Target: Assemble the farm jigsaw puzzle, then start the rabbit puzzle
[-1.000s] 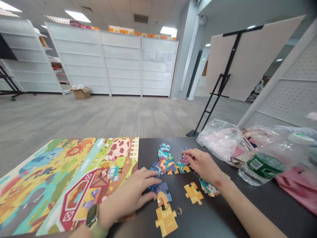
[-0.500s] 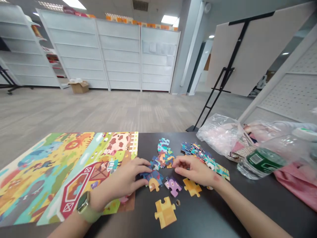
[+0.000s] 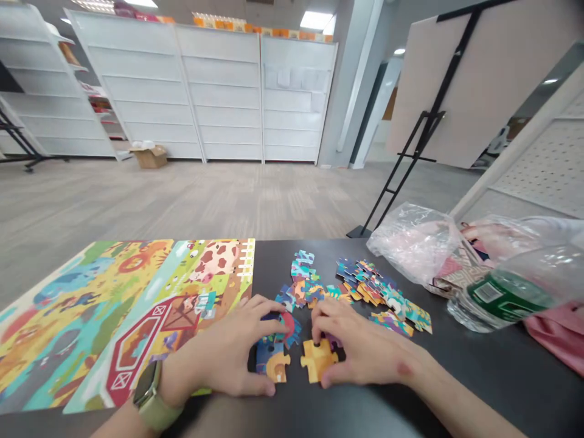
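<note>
My left hand [image 3: 232,347] curves round a blue-and-tan jigsaw puzzle piece [image 3: 275,364], thumb at its lower edge and index finger reaching over a blue-and-red piece [image 3: 291,331] above. To its right, my right hand [image 3: 356,344] grips a yellow puzzle piece [image 3: 316,360] between thumb and curled fingers. A small gap separates the yellow piece from the blue-and-tan one. A purple piece [image 3: 336,340] is mostly hidden under my right hand. Joined or overlapping colourful pieces [image 3: 303,283] lie just beyond both hands.
An illustrated puzzle picture sheet [image 3: 150,292] covers the left of the dark table [image 3: 269,261]. More puzzle pieces [image 3: 374,289] are heaped at the right. Beyond them lie a clear plastic bag [image 3: 410,240], a green-labelled bottle [image 3: 497,298] on its side and pink cloth [image 3: 559,340].
Both hands have come nearer me. The blue-and-tan piece has shifted nearer and turned slightly. My right hand now grips a yellow piece; only one yellow piece shows, where two showed before.
</note>
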`<state>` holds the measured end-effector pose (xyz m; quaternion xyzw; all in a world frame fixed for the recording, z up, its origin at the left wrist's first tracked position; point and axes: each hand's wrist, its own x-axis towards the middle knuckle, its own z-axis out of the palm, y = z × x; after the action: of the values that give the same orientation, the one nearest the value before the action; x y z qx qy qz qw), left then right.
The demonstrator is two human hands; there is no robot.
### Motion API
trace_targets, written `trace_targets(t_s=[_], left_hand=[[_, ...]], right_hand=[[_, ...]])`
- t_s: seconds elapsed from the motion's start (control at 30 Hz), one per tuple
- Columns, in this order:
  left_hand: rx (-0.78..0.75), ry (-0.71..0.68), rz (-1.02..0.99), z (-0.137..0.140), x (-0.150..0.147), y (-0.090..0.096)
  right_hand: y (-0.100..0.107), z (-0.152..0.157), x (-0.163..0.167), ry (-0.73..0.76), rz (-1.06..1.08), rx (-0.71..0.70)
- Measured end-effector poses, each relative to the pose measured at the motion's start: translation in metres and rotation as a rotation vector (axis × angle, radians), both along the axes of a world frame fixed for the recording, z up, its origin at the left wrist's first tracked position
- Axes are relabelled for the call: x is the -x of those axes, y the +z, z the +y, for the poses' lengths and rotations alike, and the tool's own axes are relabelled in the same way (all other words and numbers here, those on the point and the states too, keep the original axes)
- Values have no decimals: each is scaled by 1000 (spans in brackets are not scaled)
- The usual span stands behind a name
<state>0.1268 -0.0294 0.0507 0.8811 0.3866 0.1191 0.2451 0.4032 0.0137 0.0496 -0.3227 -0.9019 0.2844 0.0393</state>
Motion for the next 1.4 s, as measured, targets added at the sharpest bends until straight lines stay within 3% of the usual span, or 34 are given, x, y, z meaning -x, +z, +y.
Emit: trace_targets(t_s=[0.17,0.37,0.47,0.67,0.83,0.97,1.13,1.3,1.4], left_hand=[[50,-24,75,-3,-8,0],[122,-6,130,-5,-10,-3],[118,52,121,-5,-5,-6],[-15,222,123,1,1,-17],[-100,190,83,6,-1,-20],[-146,175,51,5,-3,-19],[-288,312,60,12,-2,-30],[-393,410,57,25,10,-46],[-395,433,72,30,16,-54]], right_hand=[[5,24,-16,-242,39,-211],[7,9,-6,7,85,-90],[6,5,-4,8,128,-116],[1,28,-24,-176,46,-271],[1,40,-41,-198,-57,-249],[7,39,-48,-193,-61,-199],[6,35,-44,-173,-103,-113],[9,40,-36,-234,-17,-214],[20,23,-38,-261,13,-273]])
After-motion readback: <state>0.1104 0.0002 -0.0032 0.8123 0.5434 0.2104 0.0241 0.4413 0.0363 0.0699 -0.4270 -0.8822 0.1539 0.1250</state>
